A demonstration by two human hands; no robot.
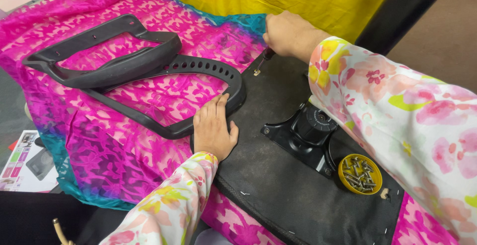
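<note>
Black plastic armrests, two, lie left on pink cloth; left hand presses flat, fingers spread, on one; right hand grips one screwdriver far; one yellow screw lid right.

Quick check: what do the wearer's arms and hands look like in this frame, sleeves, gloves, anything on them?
Both arms wear loose long sleeves of white fabric printed with pink, yellow and green flowers. The left hand and right hand are bare: no gloves; no rings or watch show. The cuffs end at the wrists.
</note>
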